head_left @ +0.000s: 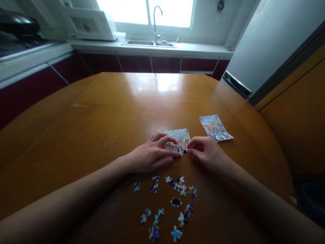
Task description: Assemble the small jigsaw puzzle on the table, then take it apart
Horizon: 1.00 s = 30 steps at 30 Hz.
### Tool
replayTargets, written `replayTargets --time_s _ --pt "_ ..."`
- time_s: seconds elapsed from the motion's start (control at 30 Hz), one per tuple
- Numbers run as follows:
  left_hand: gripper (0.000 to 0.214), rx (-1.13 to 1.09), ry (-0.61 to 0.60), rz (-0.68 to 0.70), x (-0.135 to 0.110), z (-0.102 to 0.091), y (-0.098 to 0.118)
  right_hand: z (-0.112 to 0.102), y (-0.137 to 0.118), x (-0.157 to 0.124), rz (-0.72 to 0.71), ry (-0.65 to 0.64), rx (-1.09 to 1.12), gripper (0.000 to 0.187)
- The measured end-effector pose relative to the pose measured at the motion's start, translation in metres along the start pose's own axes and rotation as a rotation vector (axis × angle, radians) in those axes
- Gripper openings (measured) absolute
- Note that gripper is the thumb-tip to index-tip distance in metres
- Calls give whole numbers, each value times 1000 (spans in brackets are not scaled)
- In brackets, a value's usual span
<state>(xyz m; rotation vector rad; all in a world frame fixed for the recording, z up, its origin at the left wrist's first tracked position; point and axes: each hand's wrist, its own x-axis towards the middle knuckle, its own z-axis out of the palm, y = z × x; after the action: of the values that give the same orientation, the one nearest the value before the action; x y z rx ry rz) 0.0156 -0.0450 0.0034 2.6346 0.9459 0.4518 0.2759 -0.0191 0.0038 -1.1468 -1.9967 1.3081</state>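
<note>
A partly joined jigsaw puzzle (179, 135) with a colourful crowded picture lies flat on the wooden table, between my hands. My left hand (149, 154) rests over its left side, fingers spread and touching the joined part. At the puzzle's lower right edge, my right hand (209, 152) pinches a small dark puzzle piece (185, 151) between thumb and forefinger. The fingers partly cover that piece and the lower edge. Nearer to me lie several loose pieces, among them a dark one (176, 202) and a light blue one (176, 234).
A printed picture sheet (215, 127) lies right of the puzzle. The round wooden table (88, 112) fills most of the view. Beyond it are a counter with a sink (141, 43) and a tap (155, 25). A fridge (271, 44) stands at the right.
</note>
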Motion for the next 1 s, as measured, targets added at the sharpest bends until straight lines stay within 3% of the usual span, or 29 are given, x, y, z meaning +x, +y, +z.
replayTargets --time_s 0.27,0.43,0.6,0.83,1.0 --pt "36 18 5 -8 0 2 -1 -3 -1 2 -90 -29 -231 16" --pt "34 14 3 -6 0 3 -1 -1 -1 2 -82 -39 -231 16" --pt "34 12 2 -7 0 2 0 -6 -5 0 -145 2 -167 29" --pt "34 15 0 1 0 3 -1 -11 -9 3 29 102 91 9" --pt "34 -4 15 0 1 2 0 -12 -9 3 92 200 155 14"
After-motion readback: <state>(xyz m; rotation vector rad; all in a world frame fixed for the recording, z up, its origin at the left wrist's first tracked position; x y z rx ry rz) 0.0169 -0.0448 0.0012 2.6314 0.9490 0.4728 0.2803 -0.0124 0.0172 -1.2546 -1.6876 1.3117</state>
